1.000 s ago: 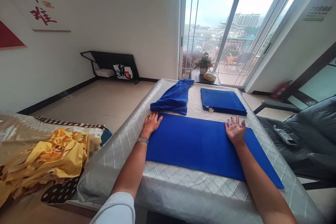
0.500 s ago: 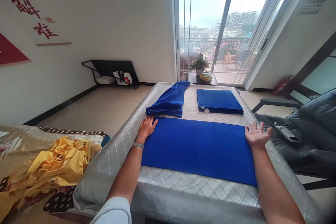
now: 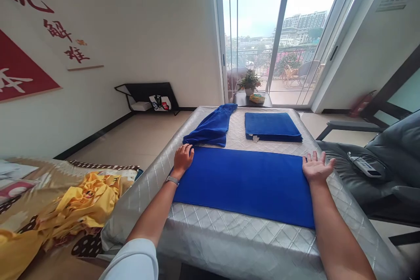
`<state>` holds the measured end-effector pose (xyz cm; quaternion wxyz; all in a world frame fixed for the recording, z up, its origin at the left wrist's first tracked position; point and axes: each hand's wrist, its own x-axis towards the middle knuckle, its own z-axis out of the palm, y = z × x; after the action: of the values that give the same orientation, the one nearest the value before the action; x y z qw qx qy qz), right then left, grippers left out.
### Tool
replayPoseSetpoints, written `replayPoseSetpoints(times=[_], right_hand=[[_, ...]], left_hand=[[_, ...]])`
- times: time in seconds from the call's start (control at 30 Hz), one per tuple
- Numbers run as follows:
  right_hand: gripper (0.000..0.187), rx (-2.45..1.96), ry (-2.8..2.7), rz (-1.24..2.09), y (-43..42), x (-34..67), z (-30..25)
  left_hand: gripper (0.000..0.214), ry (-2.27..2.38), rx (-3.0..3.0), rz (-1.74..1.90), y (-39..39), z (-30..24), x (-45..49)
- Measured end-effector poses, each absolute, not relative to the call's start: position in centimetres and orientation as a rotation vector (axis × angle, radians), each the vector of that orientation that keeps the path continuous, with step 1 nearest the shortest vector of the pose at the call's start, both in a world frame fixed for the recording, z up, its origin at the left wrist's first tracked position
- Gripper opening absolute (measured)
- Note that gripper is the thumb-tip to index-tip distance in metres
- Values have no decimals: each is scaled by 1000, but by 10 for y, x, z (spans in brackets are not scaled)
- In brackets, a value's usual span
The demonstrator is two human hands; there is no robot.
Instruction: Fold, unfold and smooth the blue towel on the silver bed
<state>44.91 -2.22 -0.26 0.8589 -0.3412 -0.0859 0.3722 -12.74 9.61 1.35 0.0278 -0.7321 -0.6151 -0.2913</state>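
Note:
A long blue towel [image 3: 244, 183] lies flat across the silver quilted table [image 3: 236, 240]. My left hand [image 3: 183, 158] rests at the towel's far left corner, fingers curled down onto the edge. My right hand [image 3: 315, 168] lies flat at the towel's far right corner with its fingers spread. Beyond them sit a loosely bunched blue towel [image 3: 210, 127] on the left and a neatly folded blue towel [image 3: 271, 126] on the right.
A bed with a patterned cover and yellow cloth [image 3: 75, 210] stands at the left. A grey reclining chair [image 3: 383, 162] with a remote [image 3: 364, 165] is at the right. Behind the table are a small side table with a plant [image 3: 250, 83] and glass balcony doors.
My right hand slid from on top of the towel out to its right end. My left hand's fingers curled onto the left corner. The view tilted up slightly.

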Motion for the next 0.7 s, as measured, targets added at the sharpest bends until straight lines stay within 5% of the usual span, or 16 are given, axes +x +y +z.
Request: replayPoseSetpoints(times=[0.17, 0.23, 0.47, 0.7], right_hand=[[69, -698, -175, 790, -21, 450, -5], [69, -691, -176, 790, -21, 450, -5], [73, -628, -113, 809, -21, 451, -4], [62, -579, -64, 828, -22, 449, -2]], left_hand=[[50, -2092, -2399, -1743, 88, 27, -45], [53, -2048, -2540, -1842, 85, 26, 4], [36, -1702, -2572, -3152, 77, 10, 118], [27, -1627, -2298, -3447, 82, -3, 109]])
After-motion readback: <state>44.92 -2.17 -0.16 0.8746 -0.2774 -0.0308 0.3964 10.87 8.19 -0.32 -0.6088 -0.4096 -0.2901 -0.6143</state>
